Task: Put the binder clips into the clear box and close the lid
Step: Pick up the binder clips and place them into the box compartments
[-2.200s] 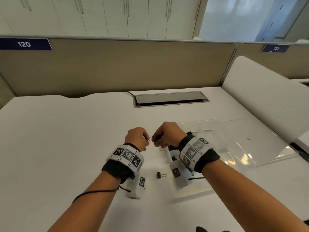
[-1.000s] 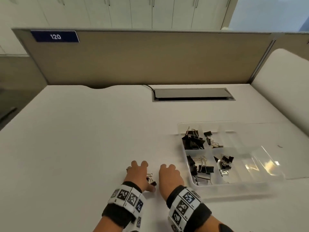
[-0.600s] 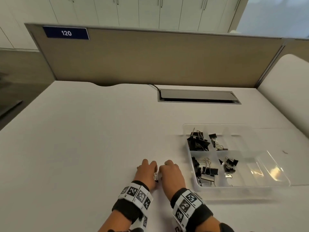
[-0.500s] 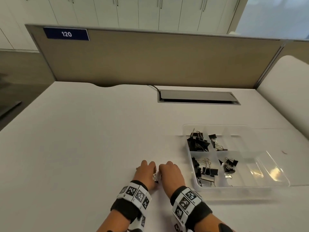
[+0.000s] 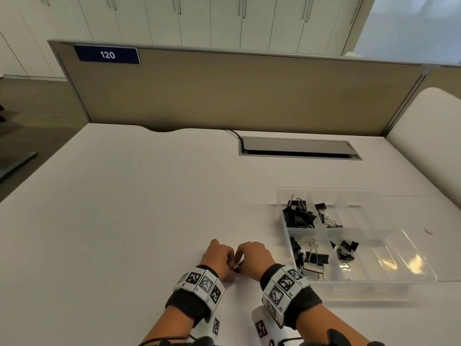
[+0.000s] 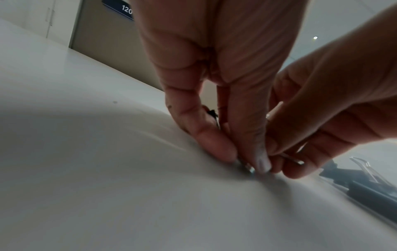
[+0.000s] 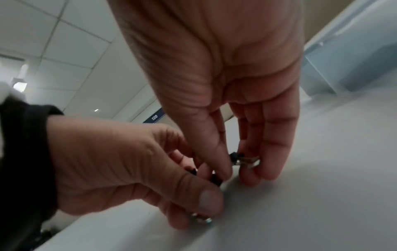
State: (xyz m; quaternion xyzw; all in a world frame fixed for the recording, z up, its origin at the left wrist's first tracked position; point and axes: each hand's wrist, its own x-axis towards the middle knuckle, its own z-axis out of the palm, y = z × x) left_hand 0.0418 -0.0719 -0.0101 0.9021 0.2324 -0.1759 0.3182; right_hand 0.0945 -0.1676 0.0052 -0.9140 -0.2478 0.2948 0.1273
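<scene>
The clear box (image 5: 280, 196) stands open at the right, with several black binder clips (image 5: 298, 216) in its compartments and its lid (image 5: 444, 245) lying flat to the right. To its left, both hands meet on the table over a small black binder clip (image 5: 236, 269). My left hand (image 6: 244, 161) pinches a silver wire handle (image 6: 250, 168) against the tabletop. My right hand (image 7: 232, 175) pinches the black clip body (image 7: 216, 179), with a wire loop (image 7: 247, 161) under its fingers. Whether this is one clip or two linked ones I cannot tell.
A white desk (image 5: 124, 221) runs to a tan partition (image 5: 224, 96) at the back. A grey cable hatch (image 5: 296, 148) lies behind the box. A white curved panel (image 5: 429, 146) rises at the right.
Two seconds ago the hands were raised beside the box. They have come down to the table left of it, drawn together, and now curl their fingers on the clip.
</scene>
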